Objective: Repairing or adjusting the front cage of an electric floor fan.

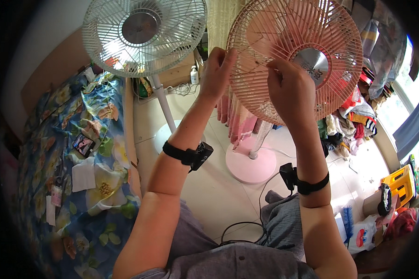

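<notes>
A pink standing fan (333,104) faces me at the upper right, with a silver disc at the centre of its round grille. My left hand (214,76) is closed at the left rim of this grille, its thumb along the edge and its other fingers mostly hidden. In front of the grille, just left of the silver disc, is my right hand (292,88). Its fingers are curled into a pinch, and what they hold, if anything, cannot be made out. Below stands the fan's round pink base (251,165).
A white standing fan (102,46) is at the upper left. Beside it is a bed with a blue floral cover (111,160), bearing a phone (84,145) and a white cloth (83,175). Clothes (354,118) are piled at right, near a yellow basket (400,183). A black cable (239,224) runs near my lap.
</notes>
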The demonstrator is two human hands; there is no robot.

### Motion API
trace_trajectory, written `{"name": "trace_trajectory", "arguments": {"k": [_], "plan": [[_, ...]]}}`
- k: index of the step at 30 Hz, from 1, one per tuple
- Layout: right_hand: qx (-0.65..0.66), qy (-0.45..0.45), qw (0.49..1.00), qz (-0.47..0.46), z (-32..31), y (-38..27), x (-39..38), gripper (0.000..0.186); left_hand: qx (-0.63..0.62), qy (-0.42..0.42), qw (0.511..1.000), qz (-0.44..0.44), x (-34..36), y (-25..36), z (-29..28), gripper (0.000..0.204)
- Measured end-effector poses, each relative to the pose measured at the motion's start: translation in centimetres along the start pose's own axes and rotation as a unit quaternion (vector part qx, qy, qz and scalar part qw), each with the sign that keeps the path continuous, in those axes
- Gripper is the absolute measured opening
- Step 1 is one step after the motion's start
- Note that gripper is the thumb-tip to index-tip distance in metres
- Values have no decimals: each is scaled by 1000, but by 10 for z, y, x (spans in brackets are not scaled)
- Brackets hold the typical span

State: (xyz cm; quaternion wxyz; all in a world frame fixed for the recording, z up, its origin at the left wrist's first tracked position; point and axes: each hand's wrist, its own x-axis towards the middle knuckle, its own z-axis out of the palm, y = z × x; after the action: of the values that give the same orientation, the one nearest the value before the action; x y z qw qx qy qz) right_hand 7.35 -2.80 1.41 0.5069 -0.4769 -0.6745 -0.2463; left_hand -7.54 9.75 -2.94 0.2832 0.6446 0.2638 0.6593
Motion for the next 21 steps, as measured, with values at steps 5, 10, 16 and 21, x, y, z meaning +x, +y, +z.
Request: {"name": "trace_trajectory", "arguments": {"k": [5,10,16,21], "plan": [[-38,-13,999,-11,7,-8,1,8,-31,8,999,7,-1,-1,1,54],[-8,6,999,-49,25,-12,4,8,20,11,999,28,0,-5,-1,54],[-2,15,1000,7,24,-5,-17,8,37,19,999,21,10,-10,-3,57],[-5,-39,990,136,22,4,-60,8,34,14,999,18,2,-20,-4,62]]}}
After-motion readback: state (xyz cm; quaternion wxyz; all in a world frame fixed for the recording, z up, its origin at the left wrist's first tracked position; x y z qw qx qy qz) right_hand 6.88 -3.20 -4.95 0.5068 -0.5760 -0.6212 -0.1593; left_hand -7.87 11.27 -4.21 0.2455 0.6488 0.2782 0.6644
